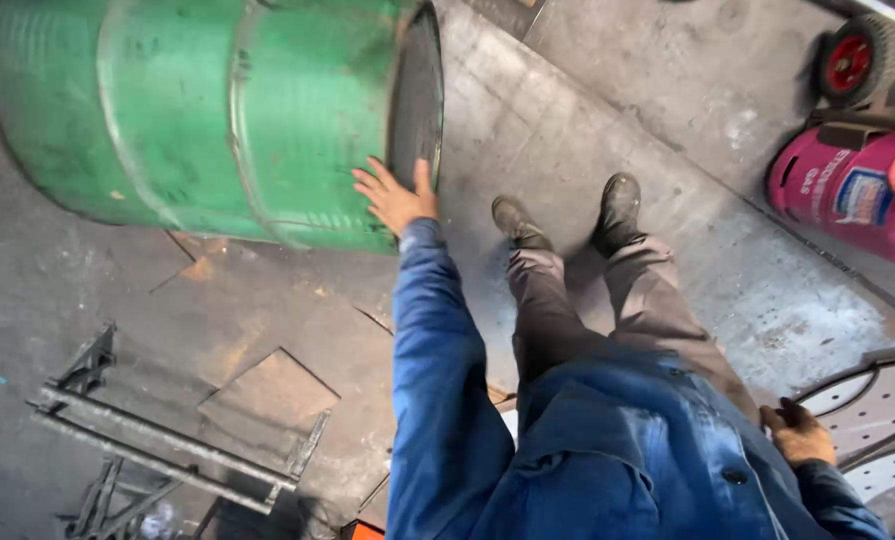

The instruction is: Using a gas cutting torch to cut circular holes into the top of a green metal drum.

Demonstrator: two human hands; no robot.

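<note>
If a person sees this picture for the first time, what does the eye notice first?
First the big green drum, lying on its side at upper left, with the left hand flat on its rim end. Next the bright pink gas cylinder at the right edge. The right hand hangs by the person's side at lower right.
</note>
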